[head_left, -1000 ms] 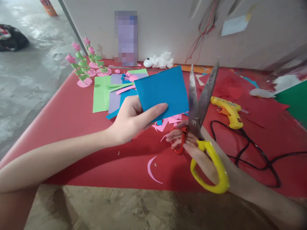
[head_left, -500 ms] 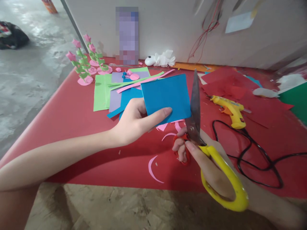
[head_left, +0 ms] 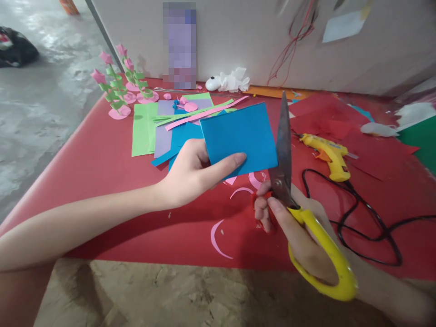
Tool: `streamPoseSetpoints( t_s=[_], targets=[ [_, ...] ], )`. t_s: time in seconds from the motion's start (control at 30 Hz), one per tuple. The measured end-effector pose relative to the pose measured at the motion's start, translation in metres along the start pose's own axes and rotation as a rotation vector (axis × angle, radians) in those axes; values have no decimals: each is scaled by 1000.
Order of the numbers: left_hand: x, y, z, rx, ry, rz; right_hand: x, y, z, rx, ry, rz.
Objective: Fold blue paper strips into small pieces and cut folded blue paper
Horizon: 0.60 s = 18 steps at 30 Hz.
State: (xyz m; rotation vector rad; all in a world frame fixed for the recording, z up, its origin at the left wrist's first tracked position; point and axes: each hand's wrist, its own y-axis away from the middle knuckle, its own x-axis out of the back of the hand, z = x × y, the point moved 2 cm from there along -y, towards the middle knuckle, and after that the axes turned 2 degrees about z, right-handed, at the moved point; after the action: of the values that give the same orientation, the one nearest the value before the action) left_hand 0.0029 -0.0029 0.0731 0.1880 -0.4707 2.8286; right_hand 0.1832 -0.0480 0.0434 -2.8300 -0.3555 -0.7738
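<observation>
My left hand pinches a folded piece of blue paper above the table, thumb on its face and fingers hidden behind. In my right hand is a pair of scissors with a yellow handle loop and a red one, its blades pointing up. The blades stand at the paper's right edge; whether they touch it I cannot tell. Below the paper, curved pink paper scraps lie on the red table.
Pink and green paper flowers stand at the back left. Paper strips lie on coloured sheets behind my left hand. At the right are a yellow glue gun, its black cord and red paper.
My right hand and the scissors have shifted slightly to the right. More of the blue paper's right side shows, and my left hand still grips it in nearly the same place.
</observation>
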Motion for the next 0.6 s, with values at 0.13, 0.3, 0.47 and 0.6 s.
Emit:
streamPoseSetpoints(
  t_s=[0.13, 0.3, 0.47, 0.6],
  targets=[
    [0, -1, 0, 1, -5, 1, 0, 1, 1, 9, -1, 4],
    [-1, -1, 0, -22, -8, 2, -2, 3, 4, -43, -31, 40],
    [-2, 0, 0, -11, -6, -16, -6, 4, 6, -81, -68, 90],
    [-2, 0, -1, -14, -12, -26, -9, 4, 6, -96, -70, 123]
  ],
)
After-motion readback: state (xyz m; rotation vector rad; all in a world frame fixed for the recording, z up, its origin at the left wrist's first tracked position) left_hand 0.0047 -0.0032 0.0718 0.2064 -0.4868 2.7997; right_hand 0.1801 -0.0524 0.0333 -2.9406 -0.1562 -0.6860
